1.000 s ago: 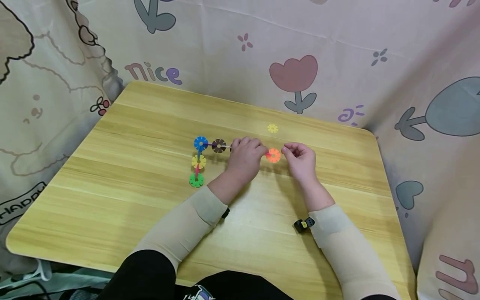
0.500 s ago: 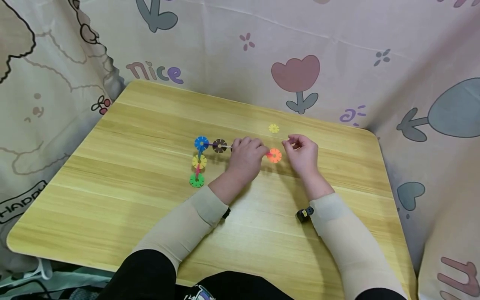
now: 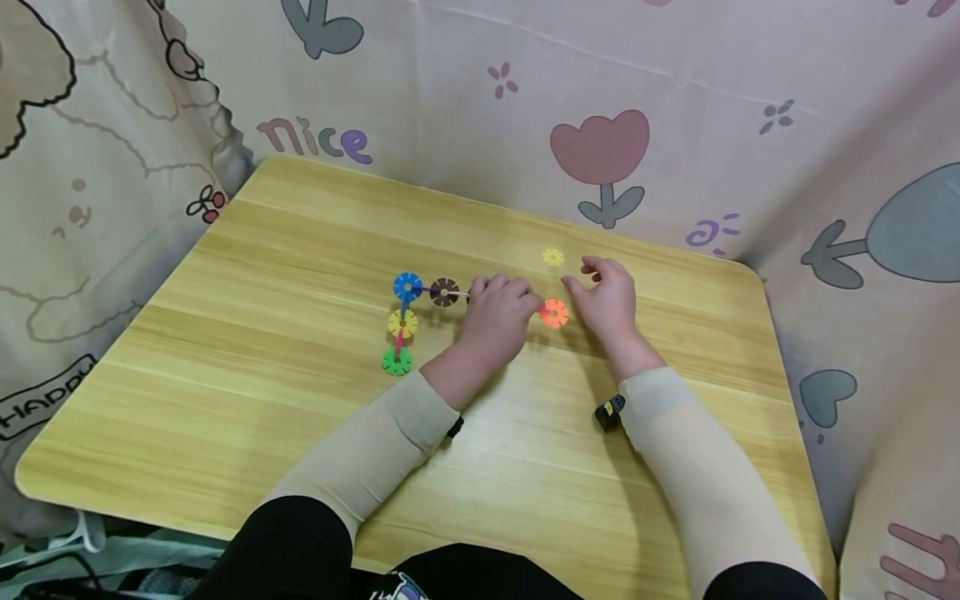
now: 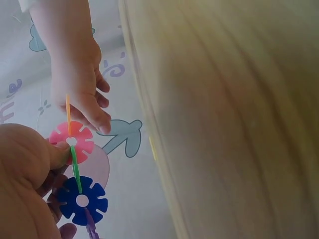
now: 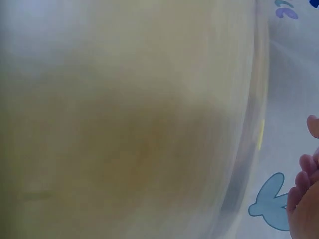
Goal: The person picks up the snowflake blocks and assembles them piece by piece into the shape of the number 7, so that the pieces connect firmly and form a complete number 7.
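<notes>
My left hand (image 3: 498,321) pinches a pink notched disc (image 4: 85,142) between thumb and fingers. The disc belongs to a chain of interlocking plastic snowflake discs. An orange disc (image 3: 554,313) ends the chain on the right. Below the pink one in the left wrist view, a green disc (image 4: 75,162) seen edge-on joins a dark blue disc (image 4: 75,209). Further left run a brown disc (image 3: 444,292), a blue disc (image 3: 407,287), a yellow disc (image 3: 402,323) and a green end disc. My right hand (image 3: 611,304) holds nothing, thumb and fingers apart, near a loose yellow disc (image 3: 552,257).
The wooden table (image 3: 480,492) has its back edge just beyond the loose yellow disc. A printed curtain (image 3: 465,108) hangs behind and around the table. Small black wrist cameras, including the right one (image 3: 610,412), sit under the forearms.
My right hand has moved away from the orange disc, toward the back of the table, and its thumb and fingers have spread. The left hand keeps its hold on the chain.
</notes>
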`<state>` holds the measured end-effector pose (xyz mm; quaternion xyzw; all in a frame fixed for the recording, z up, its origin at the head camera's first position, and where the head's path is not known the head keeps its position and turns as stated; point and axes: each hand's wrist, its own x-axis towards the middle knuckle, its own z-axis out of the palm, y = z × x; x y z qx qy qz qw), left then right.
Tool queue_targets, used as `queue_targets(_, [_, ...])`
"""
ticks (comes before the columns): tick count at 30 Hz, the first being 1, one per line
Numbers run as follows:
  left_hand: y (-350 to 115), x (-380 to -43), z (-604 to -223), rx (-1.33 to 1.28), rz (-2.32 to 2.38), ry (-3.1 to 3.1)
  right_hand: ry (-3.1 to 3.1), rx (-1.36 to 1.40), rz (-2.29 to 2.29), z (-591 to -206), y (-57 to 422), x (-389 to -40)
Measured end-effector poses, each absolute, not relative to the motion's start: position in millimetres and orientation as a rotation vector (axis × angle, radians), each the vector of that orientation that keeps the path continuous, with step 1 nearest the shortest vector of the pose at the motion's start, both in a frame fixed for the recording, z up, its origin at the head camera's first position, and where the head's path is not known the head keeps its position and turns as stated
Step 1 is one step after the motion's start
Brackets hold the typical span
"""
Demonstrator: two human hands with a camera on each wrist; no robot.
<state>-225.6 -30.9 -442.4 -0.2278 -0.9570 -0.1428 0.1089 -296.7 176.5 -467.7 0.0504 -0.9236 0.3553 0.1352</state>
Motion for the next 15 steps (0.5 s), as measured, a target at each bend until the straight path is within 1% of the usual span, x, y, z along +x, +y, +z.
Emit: queue_targets(15, [-32, -226, -442, -0.673, -0.417, -2.82, -2.953, 0.044, 0.921, -470, 169, -326])
